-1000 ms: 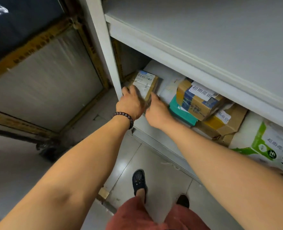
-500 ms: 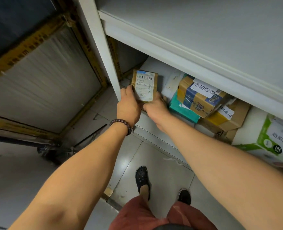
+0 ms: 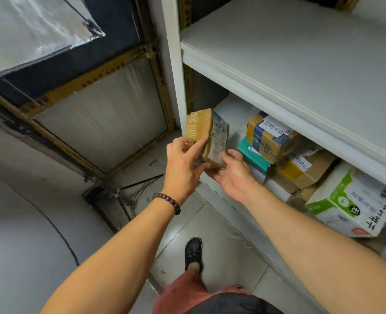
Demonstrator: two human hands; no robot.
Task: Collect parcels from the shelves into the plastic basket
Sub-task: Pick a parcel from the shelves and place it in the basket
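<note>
A small brown taped parcel [image 3: 201,130] with a white shipping label stands on end in front of the lower shelf's left end. My left hand [image 3: 184,164] grips its left side, thumb and fingers curled round it. My right hand [image 3: 230,173] holds it from below and from the right, palm up. Several more parcels stay on the lower shelf: a brown and blue box [image 3: 269,137], a teal packet [image 3: 253,155], a brown box with a yellow band [image 3: 305,168] and a white and green box [image 3: 355,202]. No plastic basket is in view.
The white shelf unit has an upright post [image 3: 171,64] just left of the parcel and an upper shelf board [image 3: 300,53] overhead. A framed grey panel [image 3: 103,114] and a dark metal stand [image 3: 124,193] lie to the left. My feet stand on the tiled floor [image 3: 221,241].
Both hands have lifted the small brown parcel out of the lower shelf's left end and turned it upright; it now sits higher and outside the shelf edge.
</note>
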